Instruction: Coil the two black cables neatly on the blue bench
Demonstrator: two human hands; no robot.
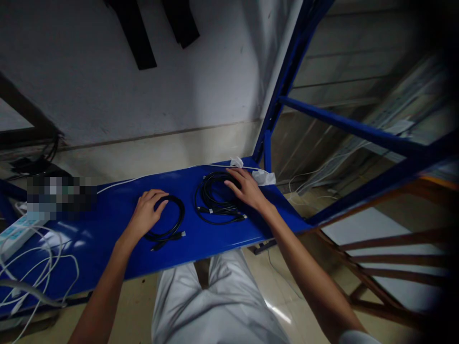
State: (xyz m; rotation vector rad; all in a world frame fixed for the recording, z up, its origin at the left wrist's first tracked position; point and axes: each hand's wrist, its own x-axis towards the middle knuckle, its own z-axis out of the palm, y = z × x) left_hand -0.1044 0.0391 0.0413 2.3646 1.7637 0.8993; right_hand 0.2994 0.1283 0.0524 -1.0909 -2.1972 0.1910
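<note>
On the blue shelf (201, 243) lie two groups of coiled black cables. The smaller coil, a single black cable (181, 213) with a metal USB-type plug at its near side, is at the left. My left hand (147, 210) rests over its left edge, fingers apart and slightly bent. To the right is a thicker bundle of black cables (208, 193) with several plugs on its near side. My right hand (245, 187) lies on the bundle's right part with its fingers spread. Neither hand is closed round a cable.
A white power strip (21, 234) and tangled white cables (48, 258) occupy the shelf's left end. Crumpled white plastic (263, 178) sits at the back right corner. A blue metal frame (276, 114) rises there, and a wooden rack (387, 248) stands to the right.
</note>
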